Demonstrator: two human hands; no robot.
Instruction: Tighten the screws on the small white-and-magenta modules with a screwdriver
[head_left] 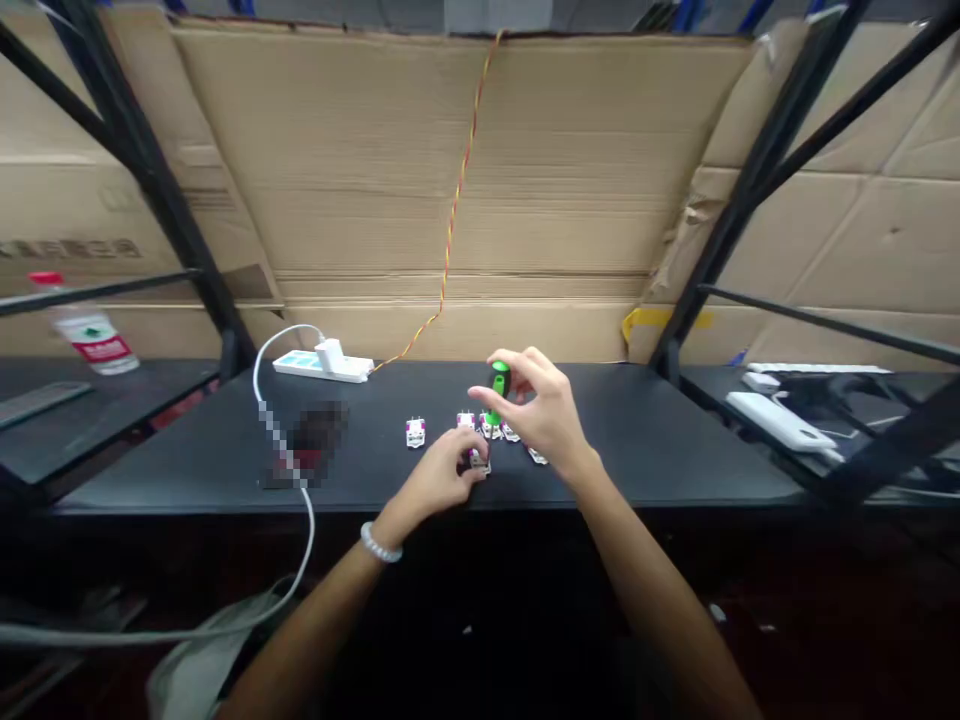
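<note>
- Module [481, 464], small and boxy, in white and purple with the look of plastic, sits on the black, flat counter [637, 455] near its front edge, partly hidden by fingers.
- It should be light and stiff, perhaps a little slippery, with small details that could snap; its two side walls seem the best hold.
- The left hand [444, 470] is pinched on it, thumb and fingers curled round.
- The right hand [544, 405] is closed at the fingertips on a green-and-black, slim-shafted screwdriver [498, 382], upright above the module; whether the tip touches, I cannot tell. Its thick handle probably gives firm grip.
- Similar white-and-purple boxy modules [415, 432] lie just beyond and to both sides.
- Farther back rests a white, long plastic power strip [351, 371].
</note>
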